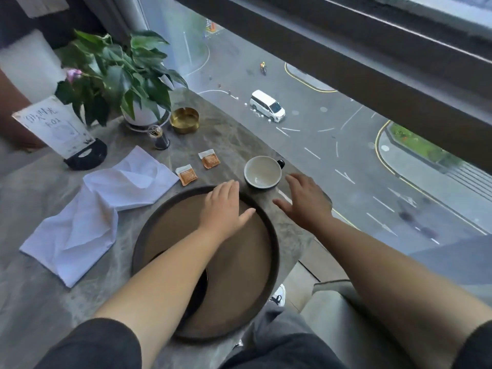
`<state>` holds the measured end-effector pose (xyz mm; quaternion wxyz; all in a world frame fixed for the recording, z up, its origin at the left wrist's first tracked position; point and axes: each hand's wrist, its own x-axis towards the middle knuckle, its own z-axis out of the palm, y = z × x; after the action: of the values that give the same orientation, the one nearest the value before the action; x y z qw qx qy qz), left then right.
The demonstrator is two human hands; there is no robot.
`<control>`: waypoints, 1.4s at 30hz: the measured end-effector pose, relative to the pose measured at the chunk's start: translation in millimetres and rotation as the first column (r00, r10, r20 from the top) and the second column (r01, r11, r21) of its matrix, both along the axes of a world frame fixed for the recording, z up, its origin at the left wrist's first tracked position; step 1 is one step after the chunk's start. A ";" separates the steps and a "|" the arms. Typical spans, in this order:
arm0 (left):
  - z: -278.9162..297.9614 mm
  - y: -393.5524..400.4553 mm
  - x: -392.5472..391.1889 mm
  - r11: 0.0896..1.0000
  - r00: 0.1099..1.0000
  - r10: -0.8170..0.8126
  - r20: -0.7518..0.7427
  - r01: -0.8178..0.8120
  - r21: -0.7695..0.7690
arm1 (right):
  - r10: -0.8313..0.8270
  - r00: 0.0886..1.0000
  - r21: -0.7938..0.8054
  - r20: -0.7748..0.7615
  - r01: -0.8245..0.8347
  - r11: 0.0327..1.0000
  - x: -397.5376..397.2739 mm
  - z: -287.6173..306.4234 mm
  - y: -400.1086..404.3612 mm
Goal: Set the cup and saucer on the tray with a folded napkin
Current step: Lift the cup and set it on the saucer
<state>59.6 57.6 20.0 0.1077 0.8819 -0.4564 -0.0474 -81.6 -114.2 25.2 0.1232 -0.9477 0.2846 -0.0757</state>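
Observation:
A round dark-rimmed tray [269,235] with a brown floor lies on the grey stone table in front of me. A dark saucer [198,291] sits inside it near the front, mostly hidden under my left forearm. An empty cup [262,173], pale inside and dark outside, stands on the table just beyond the tray's far right rim. A white napkin [87,217] lies unfolded and rumpled left of the tray. My left hand [223,206] hovers flat over the tray's far part, holding nothing. My right hand [306,202] is spread open on the table, just right of the cup.
Two orange sachets [198,167] lie behind the tray. Farther back stand a gold ashtray [184,120], a small dark whisk holder [160,138], a potted plant [119,75] and a sign in a black base [61,129]. The table's right edge runs along a window over a street.

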 end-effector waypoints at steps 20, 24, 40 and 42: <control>-39.1 -71.3 43.8 0.996 0.969 0.084 -0.231 -0.083 0.011 | 0.210 0.963 0.239 -0.169 -0.167 0.957 62.7 -37.7 -83.0; -39.8 -75.1 46.7 0.995 0.935 0.069 -0.347 -0.088 -0.039 | 0.201 0.973 0.312 -0.113 -0.157 0.937 67.4 -39.6 -85.6; 7.0 -14.5 32.8 0.959 0.885 -0.002 -0.465 -0.130 -0.252 | 0.244 0.967 0.282 0.071 -0.254 0.925 52.4 7.0 -34.2; 12.0 8.1 25.8 0.960 0.894 0.018 -0.448 -0.142 -0.243 | 0.265 0.963 0.276 0.052 -0.269 0.923 50.0 12.5 -14.3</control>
<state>85.3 65.7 32.0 0.3294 0.8432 -0.3852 -0.1791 -31.6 -128.5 37.7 0.2676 -0.9499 0.1597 -0.0236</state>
